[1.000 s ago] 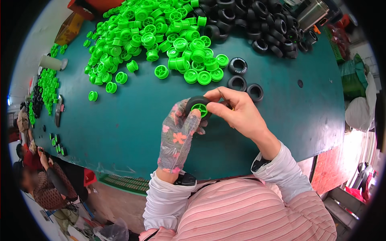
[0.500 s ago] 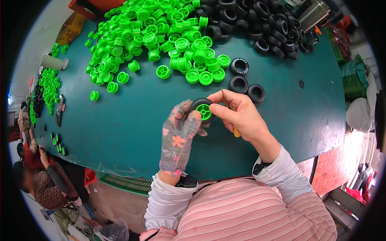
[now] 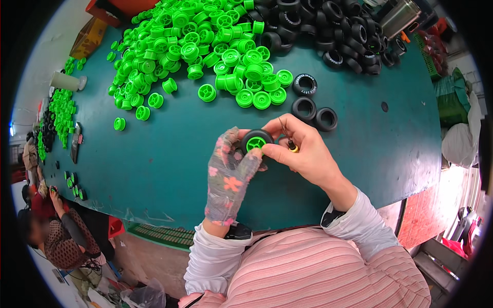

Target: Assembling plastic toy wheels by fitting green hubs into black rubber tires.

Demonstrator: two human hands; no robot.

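My left hand (image 3: 227, 177), in a grey glove with pink and orange flowers, is closed round the near side of a toy wheel (image 3: 247, 138). The wheel is a black rubber tyre round a bright green spoked rim. Bare, my right hand (image 3: 316, 159) presses thumb and fingertips against the wheel's right side. Tucked in that same hand is a thin metal pick with a yellow handle (image 3: 293, 147); most of the handle is hidden by the hand. The wheel is held just above the green table (image 3: 169, 177).
Beyond my hands spreads a big heap of green rims (image 3: 190, 50). Black tyres (image 3: 354, 33) are piled at the far right, with a few loose tyres (image 3: 304, 108) nearer. A knife-like tool (image 3: 76, 142) and several finished wheels (image 3: 74, 180) lie at left. A co-worker (image 3: 67, 233) sits at lower left.
My right thumb has slid down to the wheel's lower right edge. The pick has turned in my right hand, its yellow handle now swung up between the fingers. The wheel is tilted slightly differently.
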